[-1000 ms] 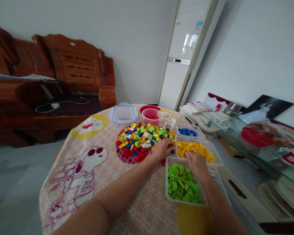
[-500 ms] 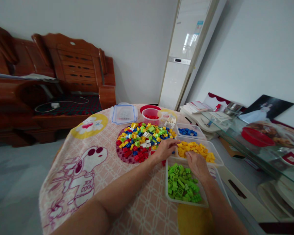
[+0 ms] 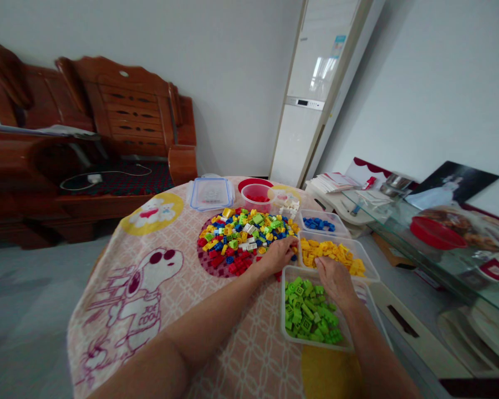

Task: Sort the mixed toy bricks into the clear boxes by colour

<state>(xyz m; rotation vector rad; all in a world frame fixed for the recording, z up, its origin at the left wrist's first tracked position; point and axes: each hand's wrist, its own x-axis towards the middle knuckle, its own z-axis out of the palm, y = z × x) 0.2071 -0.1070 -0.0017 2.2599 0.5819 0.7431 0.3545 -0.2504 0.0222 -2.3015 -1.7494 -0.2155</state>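
Note:
My left hand [image 3: 278, 256] is at the right edge of a mixed pile of toy building bricks [image 3: 249, 231], beside the box of yellow bricks. Its fingers are curled together, and whatever they hold is hidden. Over the near side of the clear plastic box [image 3: 372, 266] of yellow bricks [image 3: 330, 252] is my right hand [image 3: 335, 279]. Its thumb and fingers are pinched together at the yellow bricks; I cannot make out what is between them. Below it, green bricks [image 3: 310, 313] fill the left part of another clear box [image 3: 283, 321].
Blue bricks [image 3: 318, 224] lie in a small clear box behind the yellow ones. A pink bowl [image 3: 255, 205] holds red bricks, with white bricks [image 3: 289, 206] beside it. A blue-rimmed lid [image 3: 211, 194] lies at the back left. A glass shelf [image 3: 432, 244] stands on the right.
My left hand has drawn back a little to the left, from the rim of the yellow-brick box to the pile's edge. My right hand has stayed nearly in place.

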